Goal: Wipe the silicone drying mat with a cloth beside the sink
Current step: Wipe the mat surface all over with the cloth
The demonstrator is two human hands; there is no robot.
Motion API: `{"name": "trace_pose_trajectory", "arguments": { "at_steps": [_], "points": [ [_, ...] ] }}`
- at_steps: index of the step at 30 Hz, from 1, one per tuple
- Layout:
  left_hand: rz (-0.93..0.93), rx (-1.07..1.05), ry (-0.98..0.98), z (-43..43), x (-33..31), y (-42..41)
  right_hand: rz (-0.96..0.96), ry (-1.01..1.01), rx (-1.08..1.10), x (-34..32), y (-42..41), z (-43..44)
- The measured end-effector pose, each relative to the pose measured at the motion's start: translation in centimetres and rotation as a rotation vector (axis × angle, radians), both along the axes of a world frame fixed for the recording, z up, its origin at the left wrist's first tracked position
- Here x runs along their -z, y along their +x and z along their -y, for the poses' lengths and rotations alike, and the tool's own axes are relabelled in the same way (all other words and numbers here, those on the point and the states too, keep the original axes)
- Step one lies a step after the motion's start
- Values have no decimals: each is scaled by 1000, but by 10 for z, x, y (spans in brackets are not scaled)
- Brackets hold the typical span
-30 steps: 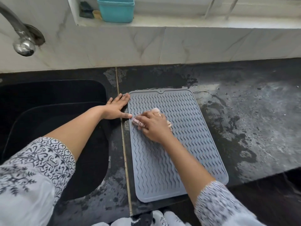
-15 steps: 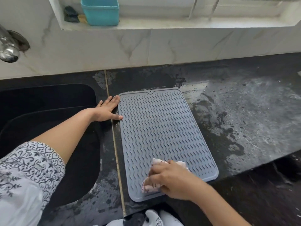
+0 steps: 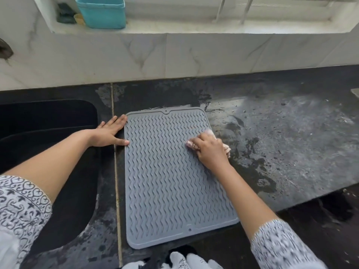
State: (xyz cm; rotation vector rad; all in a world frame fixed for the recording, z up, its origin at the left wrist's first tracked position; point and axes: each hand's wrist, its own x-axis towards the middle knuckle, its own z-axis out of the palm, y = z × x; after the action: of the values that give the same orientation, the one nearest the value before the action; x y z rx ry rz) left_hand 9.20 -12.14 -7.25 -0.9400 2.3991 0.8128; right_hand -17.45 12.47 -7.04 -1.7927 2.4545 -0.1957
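Observation:
A grey silicone drying mat (image 3: pixel 167 181) with wavy ridges lies flat on the dark wet counter, just right of the sink. My right hand (image 3: pixel 208 150) presses a small pale pink cloth (image 3: pixel 226 147) onto the mat's upper right edge; most of the cloth is hidden under my fingers. My left hand (image 3: pixel 109 133) lies flat with fingers spread against the mat's upper left edge, thumb tip on the mat, holding nothing.
A black sink (image 3: pixel 46 167) fills the left side. The dark counter (image 3: pixel 291 144) right of the mat is wet and streaked. A marble backsplash rises behind, with a teal tub (image 3: pixel 101 11) on the window ledge. The counter's front edge runs close below the mat.
My right hand with the cloth went from the mat's upper left down to its near edge, then up to the upper right edge. My left hand stayed against the left edge.

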Motion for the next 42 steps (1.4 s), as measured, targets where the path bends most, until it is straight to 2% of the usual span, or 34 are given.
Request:
{"name": "trace_pose_trajectory", "arguments": {
  "at_steps": [3,5,7,8,12,19,21,23,25,27,33,36,38,40,42],
  "points": [
    [-2,-20,13,-3,-3,-1,134,180,-82,-22,-14,-16],
    [3,-17,10,-4,-4,-2,190,62,-17,-33,-31,-1],
    [-6,-26,11,-4,-4,-2,110,-139,84,-30,-48,28],
    [-16,-29,9,-5,-4,-2,99,-175,111,-24,-52,41],
    [-43,-46,7,-5,0,-2,28,-23,99,25,-54,64],
    [-39,-61,-4,-5,3,-2,50,-102,20,25,-74,75],
    [-36,-63,-27,-3,4,-2,124,-157,120,9,-81,72],
    [-31,-62,-24,-1,6,-1,171,-197,315,-8,-93,56],
    [-31,-64,-18,-1,7,-1,78,-198,409,-19,-104,26],
    [-30,-70,-27,-1,8,-2,30,-211,404,-20,-102,-5],
    [1,-105,-101,-1,0,-10,112,203,222,14,-87,-34],
    [-23,-216,-132,3,-4,-22,121,89,226,8,-99,-13],
    [-138,-364,-176,8,-5,-34,83,-53,231,1,-100,12],
    [-195,-485,-307,9,-4,-46,138,-116,222,-7,-98,42],
    [-156,-577,-467,5,-1,-57,234,-65,211,-11,-98,72]
  ]
}}
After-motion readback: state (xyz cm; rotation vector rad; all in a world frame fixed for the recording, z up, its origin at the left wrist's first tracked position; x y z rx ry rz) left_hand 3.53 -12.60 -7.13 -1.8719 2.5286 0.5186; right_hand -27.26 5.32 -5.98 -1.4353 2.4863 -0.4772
